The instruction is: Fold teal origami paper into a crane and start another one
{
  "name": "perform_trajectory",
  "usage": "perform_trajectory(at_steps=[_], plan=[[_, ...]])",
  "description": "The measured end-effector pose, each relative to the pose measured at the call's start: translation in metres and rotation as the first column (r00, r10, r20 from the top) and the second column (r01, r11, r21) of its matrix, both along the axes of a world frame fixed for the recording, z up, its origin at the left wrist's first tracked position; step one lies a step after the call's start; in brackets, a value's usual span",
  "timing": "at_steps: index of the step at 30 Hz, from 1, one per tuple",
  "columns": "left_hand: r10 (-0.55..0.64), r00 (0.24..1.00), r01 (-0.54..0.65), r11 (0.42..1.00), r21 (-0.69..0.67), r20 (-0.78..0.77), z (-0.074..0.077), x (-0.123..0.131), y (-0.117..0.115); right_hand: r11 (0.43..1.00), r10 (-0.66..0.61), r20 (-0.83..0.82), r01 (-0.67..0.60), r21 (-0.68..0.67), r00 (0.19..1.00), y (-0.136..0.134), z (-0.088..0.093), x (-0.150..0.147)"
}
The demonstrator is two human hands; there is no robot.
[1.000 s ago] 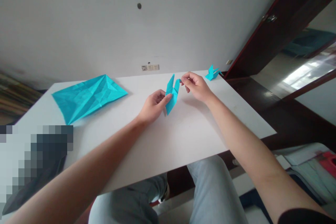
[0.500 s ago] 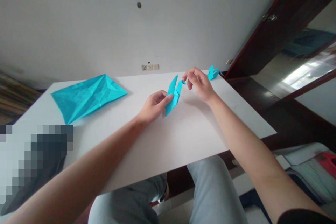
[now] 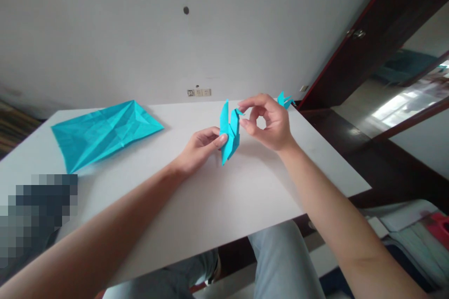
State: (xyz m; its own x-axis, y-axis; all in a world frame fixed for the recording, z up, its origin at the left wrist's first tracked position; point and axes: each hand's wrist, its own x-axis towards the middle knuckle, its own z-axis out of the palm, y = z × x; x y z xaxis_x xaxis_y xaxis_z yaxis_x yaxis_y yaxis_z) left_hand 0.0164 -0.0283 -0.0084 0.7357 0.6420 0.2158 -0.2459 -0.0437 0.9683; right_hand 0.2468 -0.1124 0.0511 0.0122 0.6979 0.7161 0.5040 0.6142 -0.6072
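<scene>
A turquoise folded paper crane (image 3: 230,138) is held over the table, with my left hand (image 3: 205,145) closed on its lower left side, thumb in front and the other fingers partly hidden behind it. Its bent head points right, and one long point stands up at the left. Beside the head is my right hand (image 3: 268,119), thumb and index finger apart in a C shape around it. Whether a fingertip touches the paper I cannot tell. Partly behind my right hand, a second turquoise paper crane (image 3: 285,100) rests at the table's far right corner.
A large creased turquoise paper sheet (image 3: 108,131) lies on the left of the white table (image 3: 175,224). Behind the table is a grey wall with sockets (image 3: 199,92). A dark wooden door (image 3: 351,32) stands at the right. A blurred-out patch (image 3: 38,215) covers the near left.
My right thumb and index finger have spread and moved closer around the crane's head. The held crane has turned more upright and shifted slightly left and down. The view has shifted a little.
</scene>
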Motion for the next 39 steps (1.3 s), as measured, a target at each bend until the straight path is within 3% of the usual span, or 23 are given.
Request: perform_trajectory(at_steps=[8,17,30,39], plan=[[-0.077,0.997,0.076,0.995,-0.064,-0.014,0.000,-0.004,-0.003,0.999,-0.007,0.013,0.007,0.036,1.000,-0.003,0.006,-0.005],[-0.150,0.987,0.156,0.982,-0.110,0.055,0.000,-0.004,-0.003,0.973,0.147,-0.005,-0.143,0.181,0.989,0.009,0.001,-0.004],[-0.198,0.978,0.205,0.965,-0.162,0.058,0.003,-0.007,-0.005,0.988,0.152,-0.253,-0.139,0.068,0.955,0.001,0.002,-0.013],[-0.214,0.974,0.226,0.937,-0.264,0.076,0.009,-0.007,-0.008,0.980,0.198,-0.280,-0.196,0.037,0.939,0.003,0.010,-0.004]])
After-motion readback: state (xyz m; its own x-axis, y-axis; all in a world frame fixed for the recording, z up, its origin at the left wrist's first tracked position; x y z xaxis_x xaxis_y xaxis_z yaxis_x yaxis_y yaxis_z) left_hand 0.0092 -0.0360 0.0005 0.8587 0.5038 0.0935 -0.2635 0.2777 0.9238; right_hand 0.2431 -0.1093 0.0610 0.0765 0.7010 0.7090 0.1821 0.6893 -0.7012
